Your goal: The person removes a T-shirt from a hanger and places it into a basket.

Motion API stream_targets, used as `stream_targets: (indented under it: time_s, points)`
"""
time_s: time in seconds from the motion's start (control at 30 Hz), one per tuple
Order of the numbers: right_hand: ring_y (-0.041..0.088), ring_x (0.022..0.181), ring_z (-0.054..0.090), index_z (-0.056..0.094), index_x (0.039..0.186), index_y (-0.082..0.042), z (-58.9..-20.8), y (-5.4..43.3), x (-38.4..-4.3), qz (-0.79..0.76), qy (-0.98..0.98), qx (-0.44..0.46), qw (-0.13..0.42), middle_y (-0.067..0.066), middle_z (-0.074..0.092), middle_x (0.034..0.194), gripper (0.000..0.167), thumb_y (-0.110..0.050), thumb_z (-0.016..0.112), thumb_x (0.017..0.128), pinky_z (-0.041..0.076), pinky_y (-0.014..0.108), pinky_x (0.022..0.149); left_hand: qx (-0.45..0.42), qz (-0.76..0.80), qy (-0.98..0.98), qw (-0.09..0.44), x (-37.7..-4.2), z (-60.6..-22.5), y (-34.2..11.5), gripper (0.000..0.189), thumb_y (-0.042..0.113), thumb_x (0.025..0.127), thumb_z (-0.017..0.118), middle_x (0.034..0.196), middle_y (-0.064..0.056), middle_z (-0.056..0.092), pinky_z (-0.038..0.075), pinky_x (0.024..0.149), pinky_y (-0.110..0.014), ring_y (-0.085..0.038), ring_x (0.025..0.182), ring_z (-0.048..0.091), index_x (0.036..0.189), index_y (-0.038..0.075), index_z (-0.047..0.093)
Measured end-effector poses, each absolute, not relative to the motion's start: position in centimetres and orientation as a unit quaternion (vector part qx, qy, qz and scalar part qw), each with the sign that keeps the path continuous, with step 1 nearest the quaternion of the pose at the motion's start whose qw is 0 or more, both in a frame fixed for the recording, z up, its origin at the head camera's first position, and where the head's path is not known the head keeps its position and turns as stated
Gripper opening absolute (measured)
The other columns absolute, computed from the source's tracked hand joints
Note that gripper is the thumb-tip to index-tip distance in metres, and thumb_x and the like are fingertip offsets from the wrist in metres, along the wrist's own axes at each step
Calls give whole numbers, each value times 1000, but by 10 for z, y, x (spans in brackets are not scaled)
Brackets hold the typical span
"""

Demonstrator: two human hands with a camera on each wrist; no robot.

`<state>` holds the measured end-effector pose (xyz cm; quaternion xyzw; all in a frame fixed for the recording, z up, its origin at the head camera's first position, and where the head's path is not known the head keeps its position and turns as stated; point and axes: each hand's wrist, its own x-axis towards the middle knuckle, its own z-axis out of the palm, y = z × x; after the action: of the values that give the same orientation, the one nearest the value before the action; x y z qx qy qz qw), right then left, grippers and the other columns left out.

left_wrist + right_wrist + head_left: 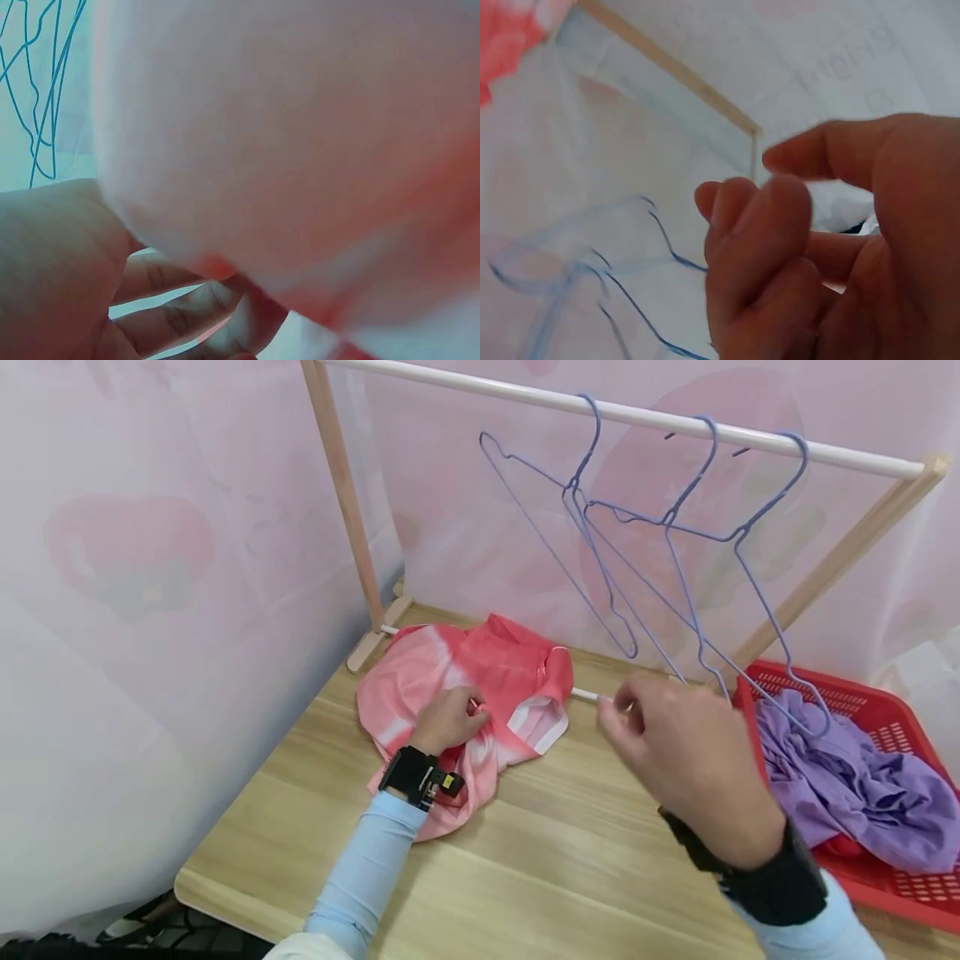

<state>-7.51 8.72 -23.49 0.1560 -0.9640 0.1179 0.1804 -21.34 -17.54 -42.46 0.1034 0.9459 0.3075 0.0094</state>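
A crumpled red, pink and white shirt (517,652) lies on the wooden table, its white inside showing at an opening on the right. My left hand (447,720) is on its near side, thumb and fingers pinching a fold. Close to the lens, the pink cloth (285,150) fills most of the left wrist view and covers part of the fingers. To the right of the shirt, my right hand (693,752) is in the air over the table with loosely bent fingers and nothing in them. The right wrist view shows its thumb and index finger apart.
Three blue wire hangers (795,477) hang from the white rail (510,392) of a wooden-legged rack. A lower white rod (585,693) runs behind the shirt. At the right stands a red basket (918,727) with purple cloth (862,785) in it. Printed curtains surround the table.
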Motion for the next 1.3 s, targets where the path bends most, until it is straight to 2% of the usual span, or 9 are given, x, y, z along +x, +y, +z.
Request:
stream_targets:
  time_s: [0.17,0.33,0.43,0.53,0.67,0.73,0.97,1.1,1.3]
  points:
    - [15,62,56,69,126,-12,-287,72,-89,143,-968,185,92,2,70,85,51,-48,77,91,43,28,51,114,309,944,-4,-216,-419,-180,27,25,95,70,106,-7,74,57,83,-42,-23,97,67,118,11,74]
    - [37,123,60,34,163,-23,-353,52,-137,215,-948,236,7,19,54,147,111,-64,88,75,62,48,82,128,305,941,-78,-215,-414,-190,45,24,95,72,135,-18,58,46,106,-54,-36,125,54,137,9,65]
    - [54,154,29,6,171,-32,-388,42,-169,228,-946,220,-67,28,17,172,138,-69,90,67,49,75,100,91,288,948,-103,-217,-414,-199,60,27,93,74,151,-23,45,32,115,-66,-42,143,39,148,9,57]
    - [59,160,3,-12,168,-38,-416,37,-192,207,-953,188,-112,30,-7,174,148,-76,87,65,29,86,109,23,273,959,-69,-219,-422,-207,88,36,87,80,168,-29,18,14,118,-81,-51,157,11,161,11,38]
    - [59,160,5,-17,166,-41,-439,29,-209,186,-960,168,-125,32,-4,174,152,-84,83,60,18,83,118,-40,260,965,-14,-222,-437,-213,118,47,79,88,172,-28,-17,6,111,-91,-62,156,-15,169,19,18]
    - [58,160,6,-16,166,-42,-443,22,-213,178,-961,168,-126,31,-3,174,155,-85,84,56,16,80,121,-50,254,966,0,-223,-441,-215,124,49,75,91,172,-26,-23,9,109,-92,-63,155,-16,170,23,15]
    - [55,159,19,-13,166,-45,-443,-2,-224,161,-963,184,-113,30,4,175,158,-77,91,52,25,77,119,-44,199,978,40,-223,-440,-218,119,48,75,89,172,-27,5,23,107,-90,-63,154,6,169,27,19]
    - [50,155,30,-15,165,-47,-442,-12,-230,129,-968,184,-107,27,18,172,159,-79,91,51,34,71,117,-7,176,982,61,-222,-439,-213,98,36,81,84,169,-26,21,28,106,-88,-62,152,16,164,25,33]
    - [46,146,38,-6,167,-46,-433,-25,-237,87,-972,182,-120,25,34,163,149,-78,89,57,42,69,111,54,157,985,47,-222,-442,-200,90,17,71,87,163,-20,36,39,106,-80,-59,148,28,152,22,49]
